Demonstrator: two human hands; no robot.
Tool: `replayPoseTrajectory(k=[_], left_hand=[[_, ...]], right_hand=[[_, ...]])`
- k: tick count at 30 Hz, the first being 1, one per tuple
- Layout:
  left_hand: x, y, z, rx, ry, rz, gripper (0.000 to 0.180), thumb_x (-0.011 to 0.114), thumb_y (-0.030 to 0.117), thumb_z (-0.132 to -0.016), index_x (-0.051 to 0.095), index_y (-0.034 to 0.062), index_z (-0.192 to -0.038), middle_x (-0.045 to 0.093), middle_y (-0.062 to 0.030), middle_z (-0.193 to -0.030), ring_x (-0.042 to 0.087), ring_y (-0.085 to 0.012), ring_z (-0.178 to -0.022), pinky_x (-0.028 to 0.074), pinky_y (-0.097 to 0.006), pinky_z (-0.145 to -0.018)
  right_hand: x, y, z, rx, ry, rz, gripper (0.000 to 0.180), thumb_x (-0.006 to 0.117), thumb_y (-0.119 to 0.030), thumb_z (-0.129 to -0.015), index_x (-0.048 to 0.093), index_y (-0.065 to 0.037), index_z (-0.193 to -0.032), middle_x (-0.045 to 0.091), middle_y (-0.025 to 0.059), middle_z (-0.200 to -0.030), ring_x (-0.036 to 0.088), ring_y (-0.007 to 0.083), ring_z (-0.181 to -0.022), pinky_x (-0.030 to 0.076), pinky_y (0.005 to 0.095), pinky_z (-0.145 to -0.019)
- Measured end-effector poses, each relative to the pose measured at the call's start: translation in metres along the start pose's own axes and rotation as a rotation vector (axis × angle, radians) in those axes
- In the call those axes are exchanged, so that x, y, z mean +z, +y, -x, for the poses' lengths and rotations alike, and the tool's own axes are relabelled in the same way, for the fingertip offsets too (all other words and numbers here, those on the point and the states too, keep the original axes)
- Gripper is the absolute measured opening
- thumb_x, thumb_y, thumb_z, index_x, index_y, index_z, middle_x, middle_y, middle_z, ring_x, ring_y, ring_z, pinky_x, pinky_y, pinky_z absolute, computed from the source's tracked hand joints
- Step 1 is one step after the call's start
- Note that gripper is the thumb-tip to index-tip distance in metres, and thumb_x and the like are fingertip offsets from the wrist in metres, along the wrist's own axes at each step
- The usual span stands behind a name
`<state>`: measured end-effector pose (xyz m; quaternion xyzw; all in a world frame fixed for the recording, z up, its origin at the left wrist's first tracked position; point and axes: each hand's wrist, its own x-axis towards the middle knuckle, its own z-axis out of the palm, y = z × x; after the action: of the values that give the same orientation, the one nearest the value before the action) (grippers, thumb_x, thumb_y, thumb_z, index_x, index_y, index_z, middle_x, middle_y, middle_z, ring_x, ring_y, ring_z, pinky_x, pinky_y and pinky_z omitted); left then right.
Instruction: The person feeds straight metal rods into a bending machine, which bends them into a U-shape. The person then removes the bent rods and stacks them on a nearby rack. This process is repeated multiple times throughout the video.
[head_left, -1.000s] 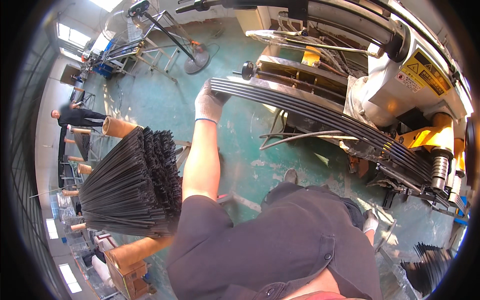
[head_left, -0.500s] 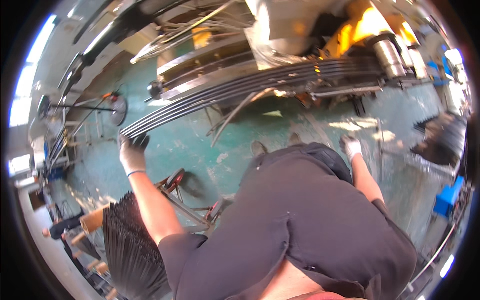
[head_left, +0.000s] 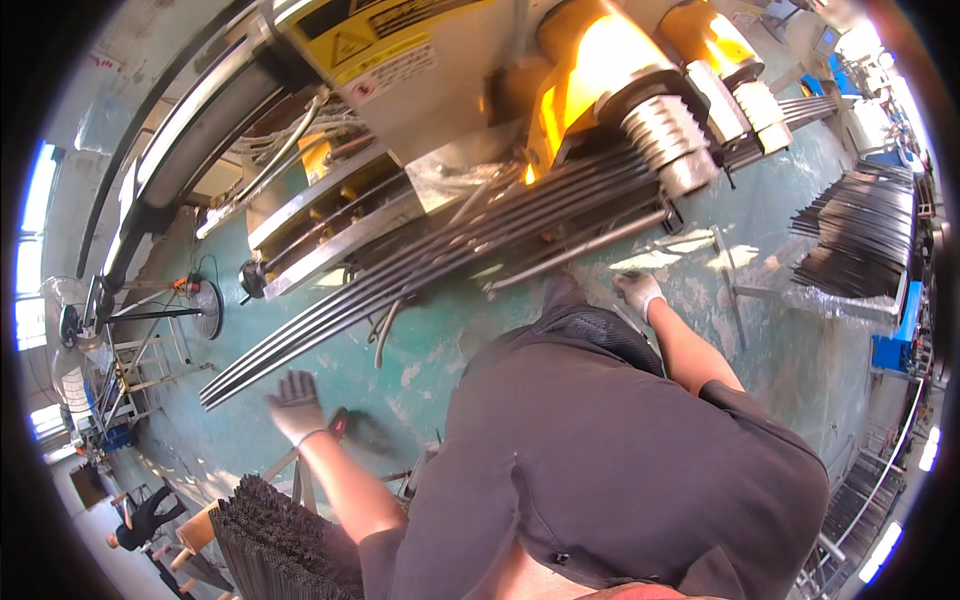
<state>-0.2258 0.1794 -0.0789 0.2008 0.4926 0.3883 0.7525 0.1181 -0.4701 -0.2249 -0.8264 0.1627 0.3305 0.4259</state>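
At far left, the fan's round base point(head_left: 207, 308) stands on the floor well apart from the rods' near ends; a sideways swing of the rods could still bring them toward it. Low on that side, your bundle point(head_left: 285, 540) of dark rods bristles with loose ends that could catch your forearm if you step back carelessly.

The rods point(head_left: 440, 262) run from a free end at left, over the green floor, along the machine and under its rollers point(head_left: 665, 140). Your left hand point(head_left: 295, 408) is just beside that end, fingers spread and empty, apparently not touching. With no hand there, the overhanging end could sag, whip or fan apart should the rods shift, and strike your wrist.

Your right hand point(head_left: 637, 290) is low, below the rods and short of the rollers. Its fingers look bent, but you can't tell from here whether they grip anything. Reaching up with it toward the rollers risks a trapped glove, if they turn.

At far right, a second bundle point(head_left: 860, 235) has uneven ends that could snag your sleeve.
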Motion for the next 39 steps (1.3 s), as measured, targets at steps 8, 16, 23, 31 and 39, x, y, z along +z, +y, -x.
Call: replayPoseTrajectory(k=[8, 16, 23, 31, 39], left_hand=[[0.072, -0.259, 0.078, -0.296, -0.33, -0.494, 0.05, 0.043, 0.04, -0.11, 0.049, 0.0013, -0.14, 0.056, -0.014, -0.147, 0.057, -0.0318, -0.126, 0.047, -0.052, -0.109], [0.139, -0.271, 0.112, 0.481, -0.832, -1.554, 0.021, 0.066, 0.01, -0.093, 0.071, 0.0059, -0.113, 0.07, -0.009, -0.114, 0.065, -0.0252, -0.112, 0.054, -0.039, -0.094], [0.156, -0.254, 0.1, 1.045, -0.954, -1.652, 0.047, 0.076, 0.006, -0.088, 0.068, 0.0064, -0.135, 0.074, -0.0115, -0.124, 0.072, -0.0284, -0.11, 0.057, -0.036, -0.092], [0.145, -0.254, 0.108, -0.096, -0.78, -0.651, 0.057, 0.084, 0.01, -0.085, 0.062, -0.0002, -0.136, 0.068, -0.0203, -0.131, 0.068, -0.034, -0.116, 0.055, -0.039, -0.096], [0.173, -0.158, 0.147, 0.115, -0.954, -0.502, 0.048, 0.046, 0.026, -0.105, 0.055, -0.0073, -0.139, 0.053, -0.0262, -0.15, 0.05, -0.0352, -0.138, 0.034, -0.051, -0.122]], right_hand=[[-0.114, 0.02, -0.125, -0.359, -0.147, 1.114, 0.034, 0.061, -0.036, -0.096, 0.077, -0.008, -0.105, 0.078, 0.0148, -0.107, 0.074, 0.0329, -0.101, 0.058, 0.0446, -0.083], [-0.146, -0.029, -0.112, -0.17, -0.016, 0.936, 0.037, 0.069, -0.041, -0.094, 0.077, -0.005, -0.099, 0.078, 0.0145, -0.095, 0.075, 0.0278, -0.087, 0.057, 0.0416, -0.076], [-0.124, -0.032, -0.006, -0.075, 0.258, 0.277, 0.033, 0.073, -0.029, -0.096, 0.074, 0.003, -0.106, 0.075, 0.0167, -0.086, 0.071, 0.0202, -0.074, 0.056, 0.0372, -0.072], [-0.132, -0.114, 0.077, -0.451, 0.413, -0.447, 0.031, 0.068, -0.015, -0.1, 0.067, 0.005, -0.125, 0.073, 0.0064, -0.105, 0.067, 0.0159, -0.097, 0.053, 0.0297, -0.09], [-0.137, -0.224, 0.115, -0.587, 0.39, -0.95, 0.06, 0.069, -0.038, -0.102, 0.058, 0.004, -0.142, 0.064, 0.0116, -0.136, 0.059, 0.0208, -0.123, 0.045, 0.033, -0.107]])
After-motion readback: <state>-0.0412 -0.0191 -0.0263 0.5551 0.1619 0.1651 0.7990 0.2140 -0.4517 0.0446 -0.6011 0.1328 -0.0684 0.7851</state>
